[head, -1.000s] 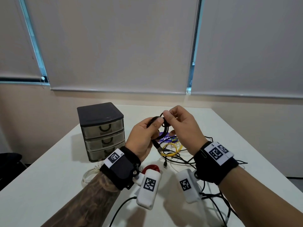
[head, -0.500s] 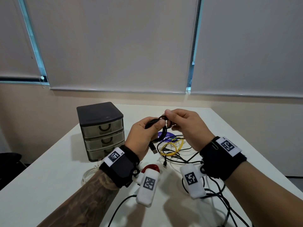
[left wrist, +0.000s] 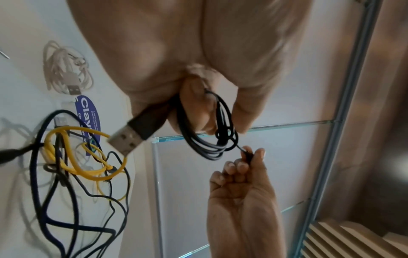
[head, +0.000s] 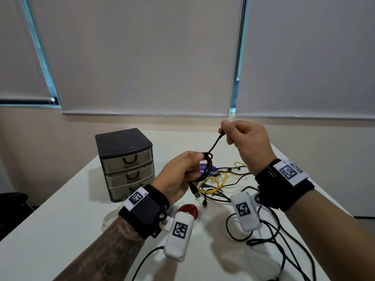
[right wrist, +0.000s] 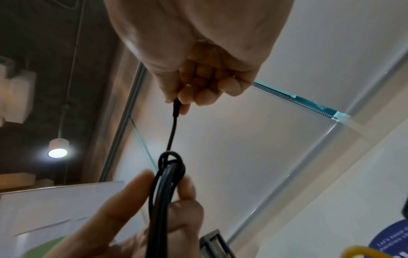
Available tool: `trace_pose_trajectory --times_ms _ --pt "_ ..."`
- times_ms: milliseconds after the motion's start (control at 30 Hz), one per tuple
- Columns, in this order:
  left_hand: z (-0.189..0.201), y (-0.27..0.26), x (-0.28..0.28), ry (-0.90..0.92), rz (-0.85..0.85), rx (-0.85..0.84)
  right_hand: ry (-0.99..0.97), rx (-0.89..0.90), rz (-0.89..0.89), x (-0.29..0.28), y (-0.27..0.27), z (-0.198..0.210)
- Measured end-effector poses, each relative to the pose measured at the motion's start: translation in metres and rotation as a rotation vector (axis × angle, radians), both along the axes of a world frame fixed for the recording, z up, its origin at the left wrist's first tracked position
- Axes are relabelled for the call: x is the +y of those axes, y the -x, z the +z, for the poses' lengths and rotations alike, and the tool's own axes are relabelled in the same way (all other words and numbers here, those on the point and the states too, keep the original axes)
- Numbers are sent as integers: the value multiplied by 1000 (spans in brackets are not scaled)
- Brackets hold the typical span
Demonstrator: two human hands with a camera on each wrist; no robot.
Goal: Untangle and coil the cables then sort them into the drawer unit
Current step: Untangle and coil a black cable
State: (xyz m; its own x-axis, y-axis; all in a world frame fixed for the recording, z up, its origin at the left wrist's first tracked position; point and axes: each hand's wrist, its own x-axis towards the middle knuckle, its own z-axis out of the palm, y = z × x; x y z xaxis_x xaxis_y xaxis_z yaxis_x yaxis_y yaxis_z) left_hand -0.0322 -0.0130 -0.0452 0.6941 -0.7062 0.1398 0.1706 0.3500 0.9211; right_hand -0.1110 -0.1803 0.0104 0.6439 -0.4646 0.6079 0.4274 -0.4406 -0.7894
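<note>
Now, left hand (head: 178,175) gripping thin coiled black cable (head: 205,171), right hand (head: 246,145) above, pinching its free end.

A blue oval sticker (left wrist: 88,120) on the white table (left wrist: 19,97) carries white letters that begin "Clay" (the rest runs under the yellow cable (left wrist: 75,167) and the small print below is too blurred to read). The wrist straps bear black-and-white square code tags (head: 286,171), which hold no readable letters.
</note>
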Motion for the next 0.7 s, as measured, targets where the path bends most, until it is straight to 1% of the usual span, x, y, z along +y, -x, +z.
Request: trace_pose_trajectory --times_ms 67,133,200,267,333,367,400,500,567,600,633,700 --pt "1 -3 1 80 6 98 -28 2 -1 -3 1 -4" --pt "4 -7 2 148 20 158 -49 33 72 -5 5 -7" --pt "8 -11 3 184 31 152 -4 101 153 -8 7 -11" --pt "11 -12 2 185 35 119 91 218 194 -8 6 -19" --pt "12 -9 -3 169 47 72 125 303 214 -2 3 -31" --pt "12 -8 -6 157 60 47 104 315 220 2 1 -37" --pt "12 -7 -8 145 79 22 42 312 232 7 -1 -40" --pt "8 -10 -13 109 146 -38 -272 285 333 19 -1 -42" --pt "6 -12 -14 82 202 -84 -424 312 407 25 2 -40" --pt "5 -14 -14 72 227 -113 -463 340 443 26 3 -39" --pt "3 -15 -15 66 245 -147 -458 377 461 28 3 -40" --pt "-2 -17 -15 38 257 -234 -397 436 463 29 3 -45"
